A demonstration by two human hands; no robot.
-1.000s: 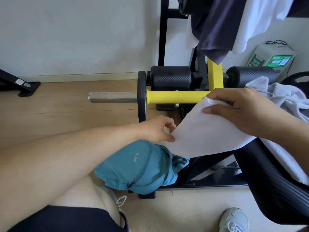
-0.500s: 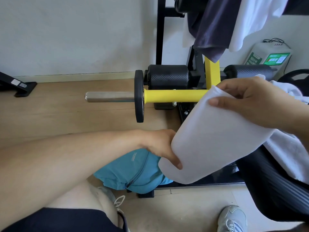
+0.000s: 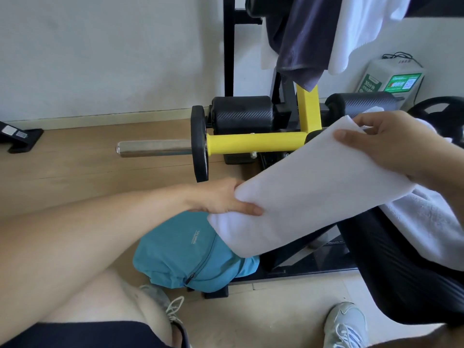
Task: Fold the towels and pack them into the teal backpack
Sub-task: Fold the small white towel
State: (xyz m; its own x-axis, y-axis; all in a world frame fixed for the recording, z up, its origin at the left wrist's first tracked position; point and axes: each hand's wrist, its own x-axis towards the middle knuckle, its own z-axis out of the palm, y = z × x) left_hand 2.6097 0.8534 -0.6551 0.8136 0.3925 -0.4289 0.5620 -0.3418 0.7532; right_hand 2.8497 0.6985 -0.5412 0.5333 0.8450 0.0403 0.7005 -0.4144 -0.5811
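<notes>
A person's two bare hands hold a folded white towel [image 3: 308, 197] stretched on a slant across the middle of the view, above the floor. The left hand [image 3: 226, 199], near the centre, has its grip closed on the towel's lower end, thumb lying flat on top and fingers hidden underneath. The right hand [image 3: 391, 144], at 2 o'clock from the left hand, pinches the towel's upper corner, thumb on the near face and fingers curled behind.

Directly below the left hand, at 6 o'clock, a teal backpack [image 3: 190, 254] sits on the wooden floor [image 3: 75, 172], leaning against the black base of a weight bench [image 3: 288, 270]. The towel's lower end overlaps the backpack's upper right part from this viewpoint; whether they touch cannot be told.

At 3 o'clock from the towel, another white towel [image 3: 426, 222] lies draped over the bench's black padded seat. At 12 o'clock, a yellow bar [image 3: 253, 144] with a steel sleeve juts left from the machine. Dark and white clothes [image 3: 313, 33] hang from the frame above. Two pale sneakers [image 3: 346, 325] show at the bottom edge.
</notes>
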